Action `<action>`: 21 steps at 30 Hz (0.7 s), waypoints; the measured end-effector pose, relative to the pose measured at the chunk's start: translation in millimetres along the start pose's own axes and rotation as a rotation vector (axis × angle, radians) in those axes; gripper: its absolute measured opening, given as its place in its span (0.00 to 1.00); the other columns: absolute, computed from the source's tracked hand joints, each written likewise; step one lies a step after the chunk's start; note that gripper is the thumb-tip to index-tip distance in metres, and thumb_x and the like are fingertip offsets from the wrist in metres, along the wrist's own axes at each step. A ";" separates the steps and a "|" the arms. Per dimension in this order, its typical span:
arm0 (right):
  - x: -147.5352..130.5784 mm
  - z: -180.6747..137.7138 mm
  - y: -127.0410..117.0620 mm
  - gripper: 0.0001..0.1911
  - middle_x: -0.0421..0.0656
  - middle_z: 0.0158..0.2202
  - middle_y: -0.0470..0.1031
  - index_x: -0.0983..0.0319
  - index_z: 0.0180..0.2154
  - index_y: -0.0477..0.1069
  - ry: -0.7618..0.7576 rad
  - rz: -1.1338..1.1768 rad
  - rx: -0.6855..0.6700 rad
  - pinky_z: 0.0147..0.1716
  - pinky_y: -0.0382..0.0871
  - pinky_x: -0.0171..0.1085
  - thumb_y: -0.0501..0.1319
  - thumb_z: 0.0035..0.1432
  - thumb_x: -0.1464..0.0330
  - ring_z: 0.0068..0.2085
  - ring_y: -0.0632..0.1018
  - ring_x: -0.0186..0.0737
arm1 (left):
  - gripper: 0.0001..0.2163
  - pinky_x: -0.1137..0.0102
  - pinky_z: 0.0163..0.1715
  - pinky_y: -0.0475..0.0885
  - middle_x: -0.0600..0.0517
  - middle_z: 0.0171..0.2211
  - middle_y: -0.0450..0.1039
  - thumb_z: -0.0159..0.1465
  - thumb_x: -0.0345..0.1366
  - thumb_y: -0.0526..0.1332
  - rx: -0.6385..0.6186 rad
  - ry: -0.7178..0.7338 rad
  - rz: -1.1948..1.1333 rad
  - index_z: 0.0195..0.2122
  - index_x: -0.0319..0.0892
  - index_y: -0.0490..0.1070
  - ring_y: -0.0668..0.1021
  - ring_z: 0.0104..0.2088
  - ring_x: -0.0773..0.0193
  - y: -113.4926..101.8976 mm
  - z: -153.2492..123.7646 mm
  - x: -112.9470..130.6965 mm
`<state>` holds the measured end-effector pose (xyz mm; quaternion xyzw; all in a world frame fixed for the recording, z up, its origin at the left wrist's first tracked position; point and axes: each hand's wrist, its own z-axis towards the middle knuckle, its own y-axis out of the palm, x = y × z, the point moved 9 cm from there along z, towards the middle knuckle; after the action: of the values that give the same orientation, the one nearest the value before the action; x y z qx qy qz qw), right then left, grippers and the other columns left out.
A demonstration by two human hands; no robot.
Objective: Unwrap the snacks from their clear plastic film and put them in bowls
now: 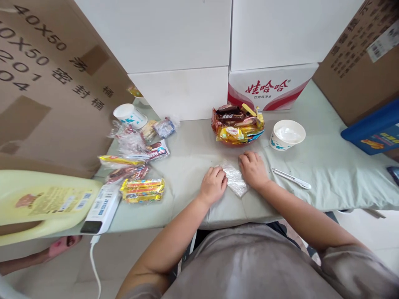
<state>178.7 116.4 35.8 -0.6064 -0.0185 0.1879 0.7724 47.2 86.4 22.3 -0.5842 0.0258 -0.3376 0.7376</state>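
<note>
A small, crinkled clear plastic bag (236, 181) lies on the cloth between my two hands. My left hand (214, 185) is closed at its left edge, with the fingers curled over the plastic. At the opposite edge my right hand (254, 169) is closed too, its bent fingers pressed together and the thumb side against the bag. The fingertips of both hands are partly hidden. Just beyond them stands a red bowl (234, 144) heaped with wrapped snacks (238, 121). A white pen-like cutter (292, 178) lies to the right of my right hand.
A paper cup (286, 135) with clear plastic in it stands right of the bowl. Packaged snacks (143, 190), a tipped paper cup (130, 116), a white power bank (102, 207) and a yellow jug (46, 203) are at left. White boxes (187, 93) line the back; a blue container (374, 128) is at right.
</note>
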 end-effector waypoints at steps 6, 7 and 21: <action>-41.9 -86.7 -0.1 0.29 0.55 0.61 0.65 0.66 0.59 0.64 -0.573 0.194 -0.216 0.59 0.59 0.52 0.57 0.63 0.56 0.64 0.61 0.52 | 0.17 0.54 0.52 0.66 0.48 0.58 0.68 0.64 0.30 0.56 -0.061 0.053 0.039 0.53 0.45 0.71 0.68 0.52 0.51 3.3 -2.8 5.8; -44.5 -102.0 2.2 0.30 0.55 0.63 0.63 0.67 0.61 0.61 -0.566 0.187 -0.237 0.60 0.58 0.52 0.57 0.63 0.58 0.65 0.59 0.52 | 0.17 0.54 0.52 0.65 0.49 0.58 0.68 0.63 0.30 0.56 -0.078 0.075 0.027 0.53 0.46 0.71 0.67 0.54 0.50 4.4 -3.2 8.4; -61.0 -122.8 -23.0 0.11 0.47 0.43 0.77 0.61 0.40 0.73 -0.522 0.399 -0.199 0.50 0.65 0.48 0.52 0.63 0.74 0.48 0.73 0.45 | 0.31 0.55 0.54 0.63 0.47 0.52 0.73 0.55 0.31 0.62 -0.240 0.247 -0.272 0.62 0.45 0.60 0.69 0.54 0.51 5.0 -7.0 29.9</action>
<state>159.7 -21.3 37.3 -0.6021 -0.1147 0.4814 0.6265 69.5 65.1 26.4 -0.6199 0.0770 -0.4976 0.6018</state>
